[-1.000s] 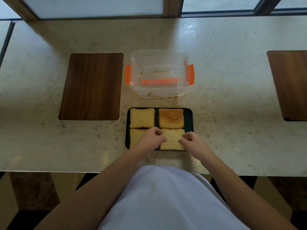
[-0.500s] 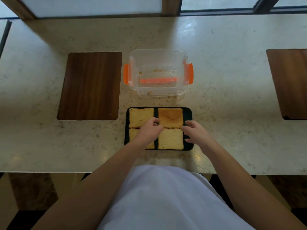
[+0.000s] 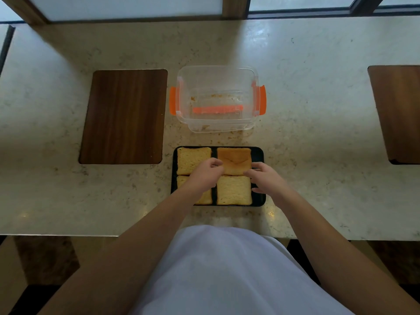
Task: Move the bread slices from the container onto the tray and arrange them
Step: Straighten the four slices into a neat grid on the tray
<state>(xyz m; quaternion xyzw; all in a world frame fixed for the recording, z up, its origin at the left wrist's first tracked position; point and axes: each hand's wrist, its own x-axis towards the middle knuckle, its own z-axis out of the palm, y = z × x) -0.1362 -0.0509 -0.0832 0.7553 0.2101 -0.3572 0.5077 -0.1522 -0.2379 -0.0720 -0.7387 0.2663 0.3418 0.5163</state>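
A black tray (image 3: pixel 259 153) lies on the counter in front of me with four bread slices in a two-by-two grid. The far left slice (image 3: pixel 192 159) and near right slice (image 3: pixel 234 190) are pale. The far right slice (image 3: pixel 235 159) is a browner crust piece. My left hand (image 3: pixel 204 173) covers most of the near left slice (image 3: pixel 205 198), its fingers curled on the brown slice's left edge. My right hand (image 3: pixel 264 178) rests over the tray's right side, fingers apart, fingertips touching that slice's near right corner. The clear container (image 3: pixel 217 98) with orange clips stands behind the tray, holding only crumbs.
A dark wooden board (image 3: pixel 123 115) lies to the left of the container, and another wooden board (image 3: pixel 397 112) sits at the right edge of the view. Crumbs are scattered between container and tray. The counter's front edge (image 3: pixel 68 235) runs just below the tray.
Both hands have moved away from me, from the sides of the near right slice to the sides of the brown far right slice. The slices lie as before.
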